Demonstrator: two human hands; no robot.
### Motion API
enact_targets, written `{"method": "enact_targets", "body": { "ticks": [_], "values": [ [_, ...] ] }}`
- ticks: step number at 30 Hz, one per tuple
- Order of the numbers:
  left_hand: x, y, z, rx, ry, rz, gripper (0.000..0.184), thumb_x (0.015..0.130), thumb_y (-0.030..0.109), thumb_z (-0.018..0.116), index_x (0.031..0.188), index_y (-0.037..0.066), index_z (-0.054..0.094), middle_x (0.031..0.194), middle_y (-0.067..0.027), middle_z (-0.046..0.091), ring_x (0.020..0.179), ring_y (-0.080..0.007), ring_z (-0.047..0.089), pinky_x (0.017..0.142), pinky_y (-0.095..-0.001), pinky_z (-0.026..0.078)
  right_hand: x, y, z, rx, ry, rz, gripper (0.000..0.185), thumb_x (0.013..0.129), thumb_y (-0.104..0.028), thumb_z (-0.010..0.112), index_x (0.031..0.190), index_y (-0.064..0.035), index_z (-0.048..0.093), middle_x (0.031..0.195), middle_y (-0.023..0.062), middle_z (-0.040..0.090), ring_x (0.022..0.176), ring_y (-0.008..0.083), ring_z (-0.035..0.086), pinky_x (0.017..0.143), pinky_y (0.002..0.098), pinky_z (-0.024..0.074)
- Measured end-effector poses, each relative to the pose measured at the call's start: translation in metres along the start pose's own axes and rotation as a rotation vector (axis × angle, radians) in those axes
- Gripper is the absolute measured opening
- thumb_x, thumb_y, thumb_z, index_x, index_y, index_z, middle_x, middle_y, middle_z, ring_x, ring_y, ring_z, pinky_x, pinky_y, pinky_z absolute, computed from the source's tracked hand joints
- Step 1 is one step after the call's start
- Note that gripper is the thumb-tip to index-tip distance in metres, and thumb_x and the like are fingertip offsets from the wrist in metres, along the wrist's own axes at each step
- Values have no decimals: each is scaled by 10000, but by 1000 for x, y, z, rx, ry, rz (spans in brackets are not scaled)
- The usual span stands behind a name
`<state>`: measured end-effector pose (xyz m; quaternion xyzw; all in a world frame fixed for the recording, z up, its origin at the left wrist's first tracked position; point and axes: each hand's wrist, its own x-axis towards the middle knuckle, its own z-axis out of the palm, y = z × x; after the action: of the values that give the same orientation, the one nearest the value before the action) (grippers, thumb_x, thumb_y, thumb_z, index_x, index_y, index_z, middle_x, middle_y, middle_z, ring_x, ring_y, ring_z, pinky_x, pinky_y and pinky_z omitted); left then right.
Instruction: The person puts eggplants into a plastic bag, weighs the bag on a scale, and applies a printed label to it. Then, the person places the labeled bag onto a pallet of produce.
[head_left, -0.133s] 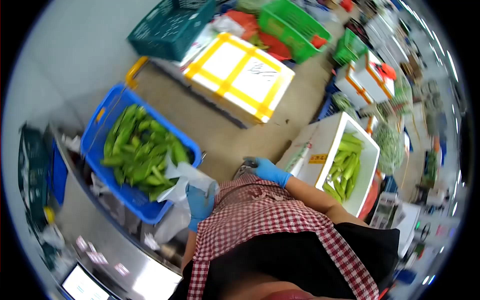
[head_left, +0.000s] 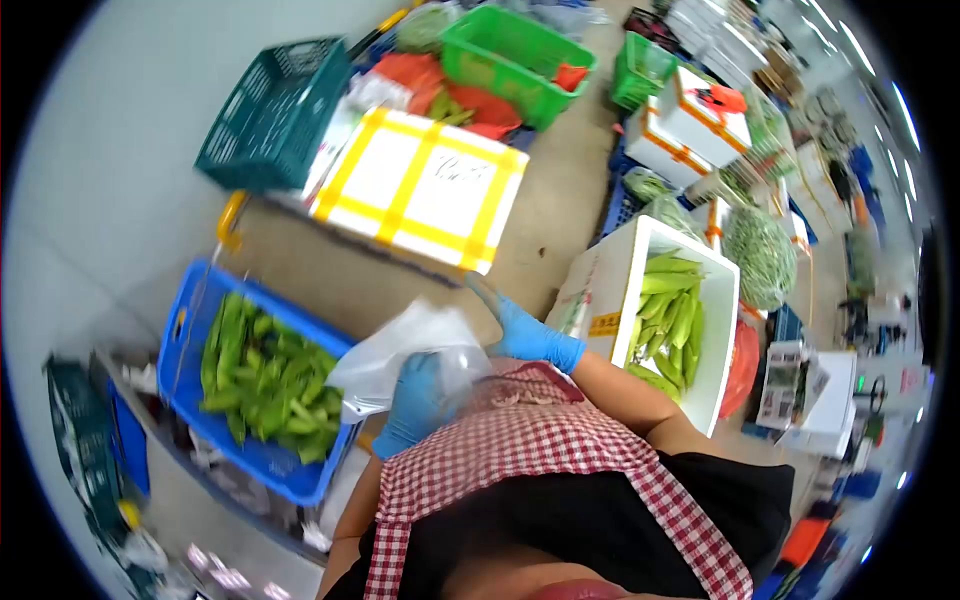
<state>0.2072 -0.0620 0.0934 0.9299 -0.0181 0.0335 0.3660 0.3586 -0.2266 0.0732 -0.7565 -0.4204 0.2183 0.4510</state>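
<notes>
My left hand (head_left: 412, 400), in a blue glove, is closed on a clear plastic bag (head_left: 420, 345); the film covers part of the fingers. My right hand (head_left: 530, 335), gloved alike, is just right of the bag with fingers stretched out and apart, and holds nothing that I can see. Left of the bag stands a blue basket (head_left: 335, 342) with long green vegetables (head_left: 265, 380), probably peppers. On my right is a white foam box (head_left: 722, 300) of paler long green vegetables (head_left: 670, 320).
A white box with yellow tape (head_left: 420, 185) lies ahead, beside a dark green crate (head_left: 275, 115). Farther off are a bright green crate (head_left: 515, 65) and stacked foam boxes (head_left: 700, 125). A metal counter (head_left: 170, 510) is at lower left.
My left hand has lifted the bag up and to the right, closer to my right hand. My right hand's fingers have spread. The view has turned, shifting the surroundings.
</notes>
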Motion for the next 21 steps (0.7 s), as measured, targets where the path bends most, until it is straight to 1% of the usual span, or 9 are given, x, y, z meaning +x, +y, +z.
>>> {"method": "enact_targets", "body": {
  "ticks": [1, 2, 5, 7, 10, 12, 15, 16, 21],
  "values": [
    [22, 13, 12, -131, 21, 176, 437, 719, 267, 655, 999, -51, 547, 1008, -204, 551, 991, -361, 493, 872, -401, 381, -6, -6, -27, -24, -16, -15, 800, 667, -153, 658, 1351, -80, 250, 1338, 215, 311, 1229, 310, 322, 997, 369, 290],
    [41, 41, 16, -505, -187, 108, 408, 734, 167, 662, 1064, -30, 526, 1019, -163, 553, 950, -279, 526, 846, -342, 404, -21, -12, -52, -41, -52, 2, 754, 662, -156, 651, 1329, -83, 305, 1325, 221, 324, 1198, 323, 350, 985, 372, 299],
    [105, 72, 23, -562, -137, 193, 369, 765, 127, 641, 1078, -28, 520, 1057, -138, 556, 934, -224, 547, 782, -308, 440, -34, 12, -112, 36, -128, 193, 588, 710, -198, 648, 1242, -67, 437, 1226, 213, 444, 1072, 322, 467, 915, 356, 364],
    [140, 81, 43, -732, 13, -37, 285, 726, 106, 682, 964, -28, 601, 887, -101, 626, 779, -172, 591, 686, -268, 467, -43, 22, -145, 346, -100, 429, 508, 745, -226, 639, 1195, -48, 483, 1153, 199, 513, 1013, 307, 516, 881, 343, 392],
    [203, 97, 61, -890, 82, -311, 120, 787, 67, 626, 836, -41, 640, 750, -37, 627, 702, -81, 550, 610, -231, 453, -52, 40, -185, 249, 306, 569, 459, 767, -264, 636, 1134, -12, 524, 1063, 173, 578, 966, 250, 552, 850, 319, 414],
    [247, 97, 74, -847, 129, -291, 121, 784, 71, 631, 825, -43, 637, 738, -36, 623, 670, -83, 540, 588, -230, 443, -48, 78, -197, 163, 533, 465, 458, 752, -272, 647, 1114, -10, 543, 1040, 178, 593, 933, 248, 566, 838, 323, 419],
    [316, 91, 83, -779, 127, -210, 111, 770, 72, 644, 792, -36, 632, 695, -34, 608, 607, -82, 510, 560, -230, 424, -35, 102, -247, 409, 313, 581, 428, 746, -273, 650, 1078, -14, 572, 966, 181, 618, 878, 250, 585, 803, 335, 431],
    [344, 91, 85, -777, 123, -216, 100, 766, 67, 645, 772, -32, 630, 677, -32, 602, 598, -80, 505, 556, -232, 421, -25, 126, -257, 241, 246, 764, 442, 715, -267, 693, 1022, 31, 587, 901, 133, 626, 816, 189, 576, 739, 322, 444],
    [484, 94, 82, -719, 192, -88, 166, 772, 56, 633, 637, -31, 589, 585, -11, 541, 547, -69, 445, 520, -240, 381, 20, 141, -371, 300, 724, 723, 321, 760, -218, 654, 1008, -19, 614, 798, 92, 624, 674, 127, 525, 646, 264, 437]
  ]
}}
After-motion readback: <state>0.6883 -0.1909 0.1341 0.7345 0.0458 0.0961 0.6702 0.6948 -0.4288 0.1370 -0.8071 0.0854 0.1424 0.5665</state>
